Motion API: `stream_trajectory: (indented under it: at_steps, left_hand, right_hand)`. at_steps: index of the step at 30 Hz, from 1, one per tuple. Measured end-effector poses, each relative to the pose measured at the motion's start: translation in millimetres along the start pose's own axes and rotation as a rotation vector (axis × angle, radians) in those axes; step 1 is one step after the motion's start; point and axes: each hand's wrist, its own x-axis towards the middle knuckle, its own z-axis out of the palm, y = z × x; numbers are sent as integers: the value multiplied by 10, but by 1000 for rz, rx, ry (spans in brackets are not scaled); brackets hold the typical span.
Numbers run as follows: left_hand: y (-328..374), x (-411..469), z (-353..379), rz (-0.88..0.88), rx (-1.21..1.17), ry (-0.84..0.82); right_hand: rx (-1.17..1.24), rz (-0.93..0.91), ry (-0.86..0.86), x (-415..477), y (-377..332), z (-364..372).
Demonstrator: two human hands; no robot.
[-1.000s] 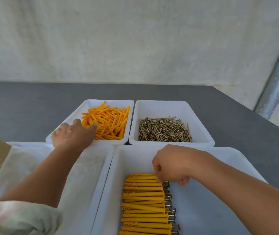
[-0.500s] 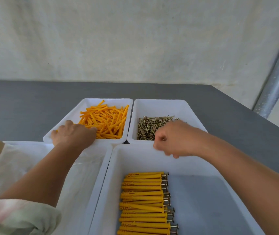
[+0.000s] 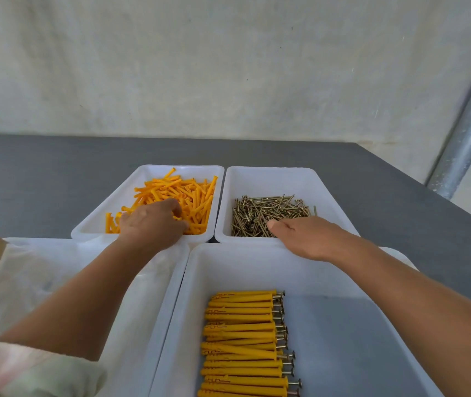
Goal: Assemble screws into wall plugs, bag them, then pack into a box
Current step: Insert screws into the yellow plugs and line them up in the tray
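Moved: right hand went from the assembled row to the screws; left hand pushed deeper into the wall plugs.
Fingers: left curled among plugs; right's hidden, thumb straight; grips cannot be told.
Progress: 1 row assembled; bagging and boxing remain.
Trays: 4; near-left tray holds clear bags.

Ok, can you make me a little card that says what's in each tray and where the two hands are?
Far left white plastic tray: loose orange plastic wall plugs
Far right tray: pile of brass-coloured metal screws
Near right tray: neat row of yellow plugs with screws fitted
Left hand: fingers curled into the orange plugs, grip hidden
Right hand: over the screws' near edge, fingers hidden
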Motion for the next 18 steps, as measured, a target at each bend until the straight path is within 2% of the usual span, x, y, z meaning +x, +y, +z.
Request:
stream_trajectory:
  at_steps: [5,9,18]
  left_hand:
    - [113,-85,19,27,-170,41]
    - [137,-119,33,25,-177,45]
    - [198,-122,-19,57,-335,163]
  right_hand:
    - [-62,35,-94,16,-31,-15]
    - [-47,26,-111,14,-27,-13]
    - [-3,-25,-71,-21,-17,-22]
